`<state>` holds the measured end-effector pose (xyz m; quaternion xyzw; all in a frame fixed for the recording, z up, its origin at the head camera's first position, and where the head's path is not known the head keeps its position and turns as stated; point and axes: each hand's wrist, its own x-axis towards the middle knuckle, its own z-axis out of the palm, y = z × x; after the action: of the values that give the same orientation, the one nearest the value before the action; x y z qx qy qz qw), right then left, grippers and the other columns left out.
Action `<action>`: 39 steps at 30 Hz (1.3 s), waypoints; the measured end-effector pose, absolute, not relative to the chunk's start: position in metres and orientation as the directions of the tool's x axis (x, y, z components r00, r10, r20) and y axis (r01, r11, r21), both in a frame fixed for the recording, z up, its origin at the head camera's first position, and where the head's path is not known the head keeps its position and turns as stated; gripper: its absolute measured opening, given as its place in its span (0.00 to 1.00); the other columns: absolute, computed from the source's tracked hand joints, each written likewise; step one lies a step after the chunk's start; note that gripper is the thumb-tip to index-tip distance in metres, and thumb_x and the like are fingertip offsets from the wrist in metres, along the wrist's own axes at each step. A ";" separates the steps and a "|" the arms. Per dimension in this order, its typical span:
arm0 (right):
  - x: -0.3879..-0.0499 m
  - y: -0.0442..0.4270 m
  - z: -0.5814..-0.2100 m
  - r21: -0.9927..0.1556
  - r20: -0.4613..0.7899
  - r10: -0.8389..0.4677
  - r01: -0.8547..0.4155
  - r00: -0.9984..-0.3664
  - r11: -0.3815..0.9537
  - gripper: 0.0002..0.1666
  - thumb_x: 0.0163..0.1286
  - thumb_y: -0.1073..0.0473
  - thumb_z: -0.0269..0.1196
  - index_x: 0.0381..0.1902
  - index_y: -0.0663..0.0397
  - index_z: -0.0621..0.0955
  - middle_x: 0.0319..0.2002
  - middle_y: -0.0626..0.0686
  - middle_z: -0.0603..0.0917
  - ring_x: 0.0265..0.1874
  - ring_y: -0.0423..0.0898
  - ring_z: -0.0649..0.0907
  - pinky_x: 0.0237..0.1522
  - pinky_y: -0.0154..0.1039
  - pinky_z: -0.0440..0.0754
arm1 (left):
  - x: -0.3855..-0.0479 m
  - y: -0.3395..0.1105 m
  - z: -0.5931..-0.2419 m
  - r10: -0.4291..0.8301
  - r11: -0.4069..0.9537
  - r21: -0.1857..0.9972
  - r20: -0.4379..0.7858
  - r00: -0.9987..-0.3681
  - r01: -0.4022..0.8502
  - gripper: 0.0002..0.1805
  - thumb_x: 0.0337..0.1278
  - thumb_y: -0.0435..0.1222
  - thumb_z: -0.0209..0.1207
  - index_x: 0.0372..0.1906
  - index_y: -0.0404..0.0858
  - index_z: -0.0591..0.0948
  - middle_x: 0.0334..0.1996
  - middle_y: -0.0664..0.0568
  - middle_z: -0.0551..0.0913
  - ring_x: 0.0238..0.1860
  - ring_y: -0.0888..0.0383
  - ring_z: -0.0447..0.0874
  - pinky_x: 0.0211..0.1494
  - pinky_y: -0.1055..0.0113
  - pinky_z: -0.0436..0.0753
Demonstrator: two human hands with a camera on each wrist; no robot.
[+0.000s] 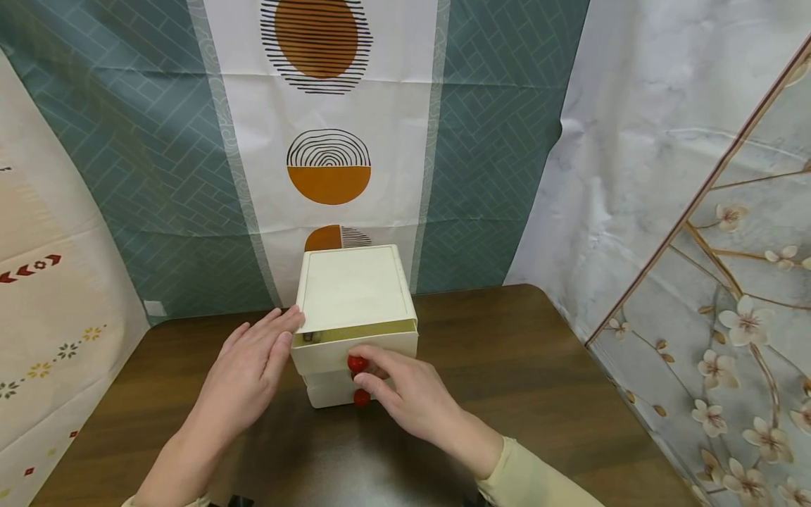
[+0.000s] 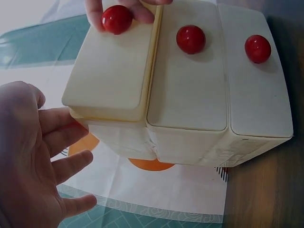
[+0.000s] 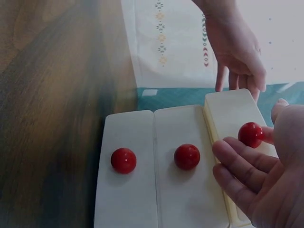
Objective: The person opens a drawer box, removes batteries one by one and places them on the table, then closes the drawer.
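Currently my right hand (image 1: 412, 394) grips the top knob (image 1: 357, 363). My left hand (image 1: 243, 377), fingers extended, touches the box (image 1: 355, 285).

Dark brown wood-grained table (image 1: 513, 373) with a cream three-drawer cabinet (image 1: 355, 292) directly on it.

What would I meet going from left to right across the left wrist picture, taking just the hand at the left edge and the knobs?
Left hand → top red knob → middle red knob → bottom red knob.
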<state>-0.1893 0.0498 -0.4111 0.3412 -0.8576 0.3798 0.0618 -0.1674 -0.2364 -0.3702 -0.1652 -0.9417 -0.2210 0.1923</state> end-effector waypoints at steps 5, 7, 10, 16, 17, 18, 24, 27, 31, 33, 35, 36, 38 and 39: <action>-0.187 0.051 -0.411 -0.607 0.370 -0.540 -0.637 -0.755 0.475 0.26 0.87 0.37 0.57 0.76 0.32 0.79 0.56 0.35 0.89 0.52 0.33 0.88 0.55 0.46 0.89 | -0.167 -0.237 -0.368 0.226 0.845 0.359 0.433 -0.872 0.397 0.26 0.93 0.45 0.44 0.80 0.41 0.78 0.80 0.48 0.75 0.82 0.41 0.67 0.81 0.31 0.59; -0.186 0.052 -0.411 -0.606 0.372 -0.542 -0.640 -0.753 0.473 0.26 0.87 0.37 0.57 0.76 0.32 0.79 0.55 0.35 0.89 0.51 0.32 0.88 0.55 0.45 0.89 | -0.167 -0.237 -0.368 0.227 0.844 0.359 0.433 -0.872 0.398 0.26 0.93 0.45 0.44 0.80 0.41 0.78 0.80 0.48 0.75 0.82 0.41 0.68 0.81 0.31 0.59; -0.184 0.053 -0.411 -0.606 0.374 -0.546 -0.643 -0.749 0.468 0.26 0.87 0.37 0.57 0.76 0.32 0.79 0.56 0.35 0.89 0.51 0.33 0.88 0.55 0.45 0.89 | -0.167 -0.237 -0.367 0.230 0.845 0.359 0.426 -0.875 0.397 0.26 0.93 0.44 0.43 0.80 0.41 0.78 0.80 0.48 0.75 0.82 0.41 0.67 0.81 0.31 0.59; -0.181 0.055 -0.410 -0.608 0.368 -0.554 -0.644 -0.747 0.465 0.26 0.87 0.37 0.58 0.76 0.31 0.79 0.60 0.35 0.88 0.52 0.33 0.88 0.56 0.46 0.88 | -0.169 -0.239 -0.366 0.235 0.846 0.360 0.410 -0.882 0.393 0.26 0.93 0.43 0.42 0.80 0.40 0.78 0.80 0.47 0.74 0.83 0.41 0.67 0.81 0.31 0.59; -0.181 0.055 -0.410 -0.610 0.366 -0.554 -0.642 -0.748 0.465 0.26 0.87 0.37 0.58 0.76 0.31 0.79 0.60 0.35 0.87 0.52 0.33 0.88 0.56 0.45 0.88 | -0.169 -0.239 -0.365 0.235 0.847 0.360 0.408 -0.882 0.392 0.26 0.93 0.43 0.42 0.80 0.40 0.78 0.80 0.47 0.74 0.83 0.41 0.67 0.81 0.31 0.59; -0.180 0.055 -0.410 -0.610 0.365 -0.553 -0.641 -0.749 0.466 0.26 0.87 0.37 0.58 0.76 0.31 0.79 0.61 0.35 0.87 0.52 0.33 0.88 0.56 0.45 0.88 | -0.169 -0.239 -0.365 0.236 0.846 0.360 0.406 -0.883 0.392 0.26 0.93 0.43 0.42 0.80 0.40 0.78 0.80 0.47 0.74 0.83 0.41 0.67 0.81 0.31 0.59; -0.176 0.056 -0.410 -0.614 0.366 -0.552 -0.641 -0.749 0.461 0.24 0.87 0.38 0.59 0.74 0.29 0.80 0.60 0.34 0.87 0.50 0.32 0.89 0.53 0.43 0.88 | -0.170 -0.239 -0.363 0.238 0.846 0.362 0.400 -0.885 0.392 0.26 0.93 0.43 0.42 0.79 0.39 0.78 0.80 0.46 0.75 0.82 0.40 0.67 0.81 0.31 0.59; -0.174 0.057 -0.410 -0.617 0.373 -0.552 -0.644 -0.746 0.452 0.23 0.87 0.39 0.59 0.73 0.29 0.81 0.59 0.33 0.87 0.50 0.31 0.89 0.54 0.43 0.89 | -0.170 -0.239 -0.363 0.238 0.845 0.364 0.401 -0.884 0.392 0.26 0.93 0.43 0.42 0.79 0.39 0.78 0.80 0.46 0.75 0.82 0.40 0.68 0.81 0.30 0.59; -0.171 0.058 -0.411 -0.619 0.379 -0.553 -0.647 -0.742 0.444 0.21 0.86 0.40 0.60 0.72 0.29 0.81 0.57 0.32 0.87 0.50 0.32 0.88 0.56 0.43 0.89 | -0.171 -0.239 -0.363 0.240 0.844 0.362 0.403 -0.883 0.395 0.26 0.93 0.43 0.42 0.79 0.39 0.78 0.80 0.45 0.75 0.82 0.39 0.68 0.80 0.30 0.60; -0.169 0.058 -0.411 -0.619 0.378 -0.553 -0.647 -0.743 0.445 0.21 0.86 0.40 0.60 0.72 0.29 0.81 0.57 0.32 0.87 0.51 0.32 0.88 0.56 0.43 0.88 | -0.170 -0.239 -0.363 0.238 0.845 0.362 0.404 -0.883 0.394 0.26 0.93 0.43 0.42 0.79 0.39 0.78 0.80 0.45 0.75 0.82 0.39 0.68 0.80 0.30 0.60; -0.167 0.059 -0.412 -0.621 0.374 -0.554 -0.644 -0.744 0.446 0.22 0.87 0.41 0.60 0.73 0.30 0.81 0.58 0.33 0.87 0.53 0.32 0.88 0.57 0.44 0.88 | -0.170 -0.239 -0.364 0.237 0.846 0.360 0.405 -0.883 0.392 0.26 0.93 0.43 0.42 0.79 0.39 0.78 0.80 0.46 0.75 0.82 0.40 0.68 0.80 0.30 0.60; -0.166 0.059 -0.412 -0.621 0.372 -0.555 -0.644 -0.744 0.448 0.22 0.87 0.41 0.60 0.73 0.30 0.81 0.58 0.33 0.87 0.53 0.32 0.88 0.58 0.43 0.88 | -0.169 -0.239 -0.364 0.237 0.847 0.361 0.404 -0.884 0.392 0.26 0.93 0.43 0.42 0.79 0.39 0.78 0.80 0.46 0.75 0.82 0.40 0.68 0.80 0.30 0.60; -0.164 0.060 -0.412 -0.618 0.370 -0.556 -0.644 -0.745 0.451 0.23 0.87 0.40 0.60 0.74 0.30 0.80 0.58 0.33 0.88 0.53 0.32 0.88 0.58 0.43 0.88 | -0.169 -0.239 -0.364 0.234 0.847 0.360 0.405 -0.884 0.390 0.26 0.93 0.43 0.42 0.79 0.39 0.78 0.80 0.46 0.75 0.82 0.40 0.68 0.80 0.30 0.60; -0.163 0.060 -0.413 -0.615 0.370 -0.557 -0.645 -0.743 0.452 0.23 0.87 0.41 0.60 0.74 0.30 0.80 0.58 0.34 0.88 0.53 0.32 0.87 0.58 0.43 0.88 | -0.168 -0.239 -0.364 0.234 0.848 0.360 0.406 -0.883 0.390 0.26 0.93 0.43 0.42 0.79 0.39 0.78 0.80 0.46 0.75 0.82 0.40 0.68 0.80 0.30 0.60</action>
<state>-0.1630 0.0601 -0.4126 0.3535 -0.8502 0.3858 0.0574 -0.1684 -0.2395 -0.3645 -0.1649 -0.9449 -0.2211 0.1762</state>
